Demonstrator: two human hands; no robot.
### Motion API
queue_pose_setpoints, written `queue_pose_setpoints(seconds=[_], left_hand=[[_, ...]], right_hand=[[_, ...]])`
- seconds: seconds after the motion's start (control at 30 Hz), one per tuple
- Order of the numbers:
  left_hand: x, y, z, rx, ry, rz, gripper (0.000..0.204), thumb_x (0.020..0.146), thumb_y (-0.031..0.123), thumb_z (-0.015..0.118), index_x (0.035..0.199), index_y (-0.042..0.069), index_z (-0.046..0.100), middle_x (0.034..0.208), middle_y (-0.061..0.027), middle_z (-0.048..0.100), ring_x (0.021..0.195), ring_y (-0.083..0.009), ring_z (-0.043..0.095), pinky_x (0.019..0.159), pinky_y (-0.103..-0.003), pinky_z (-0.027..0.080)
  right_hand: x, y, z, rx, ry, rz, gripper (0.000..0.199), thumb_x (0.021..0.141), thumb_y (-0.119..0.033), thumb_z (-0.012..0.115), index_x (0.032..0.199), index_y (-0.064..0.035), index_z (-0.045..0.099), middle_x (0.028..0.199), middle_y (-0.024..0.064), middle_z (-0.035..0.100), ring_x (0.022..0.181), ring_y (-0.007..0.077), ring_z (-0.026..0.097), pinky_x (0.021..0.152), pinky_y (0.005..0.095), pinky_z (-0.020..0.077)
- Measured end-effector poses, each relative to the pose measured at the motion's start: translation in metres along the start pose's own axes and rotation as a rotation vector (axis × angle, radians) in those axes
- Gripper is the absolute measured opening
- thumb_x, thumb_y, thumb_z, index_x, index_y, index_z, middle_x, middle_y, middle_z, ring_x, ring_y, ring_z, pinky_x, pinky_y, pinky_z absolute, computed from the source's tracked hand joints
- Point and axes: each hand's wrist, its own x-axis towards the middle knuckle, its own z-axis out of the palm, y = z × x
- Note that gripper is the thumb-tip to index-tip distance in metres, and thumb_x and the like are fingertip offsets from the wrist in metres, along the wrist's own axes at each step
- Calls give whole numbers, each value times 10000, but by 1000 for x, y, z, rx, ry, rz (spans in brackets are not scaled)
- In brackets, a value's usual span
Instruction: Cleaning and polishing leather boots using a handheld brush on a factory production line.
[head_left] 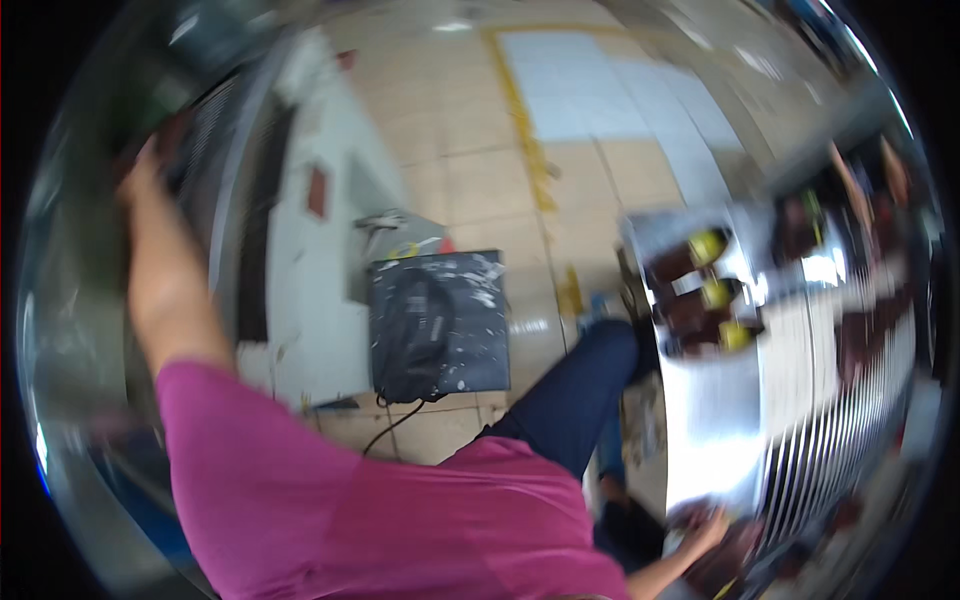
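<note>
Unfortunately, blur hides whether left hand [143, 174] or right hand [710, 531], near brown pieces [735, 560], spreads or grips.

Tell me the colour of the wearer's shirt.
The shirt is purplish pink, clearest in head view.

A dark reddish-brown piece with a rounded outline [728, 560] lies far out between four and five o'clock in the view, so blurred that its material and tilt cannot be told. A second reddish-brown piece, darker and showing as a narrow patch [173, 138], sits at ten o'clock near the rim, its pose also unclear.
</note>
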Motion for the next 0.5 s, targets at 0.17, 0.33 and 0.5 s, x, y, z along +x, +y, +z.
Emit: queue_pose_setpoints(seconds=[0.17,0.33,0.5], left_hand=[[-311,-72,158,205,-635,258,650,766,474,783,1205,13,655,1196,-128,683,1048,-242,649,902,-361,513],[-325,-56,119,413,-419,827,389,849,381,698,1125,106,699,1105,-77,706,949,-222,676,797,-365,527],[-123,27,229,563,66,1287,193,932,287,613,1045,199,742,1013,-27,729,849,-201,702,693,-370,542]], right_hand=[[-54,-68,20,-1019,220,-646,442,936,-349,675,1260,-50,641,1004,242,717,935,447,689,816,466,538],[-58,-51,51,-1109,243,-582,352,889,-333,698,1210,-204,635,843,197,714,809,437,691,711,517,537],[-65,-23,61,-942,238,-719,242,869,-276,709,1083,-184,644,814,117,700,755,375,689,671,490,533]])
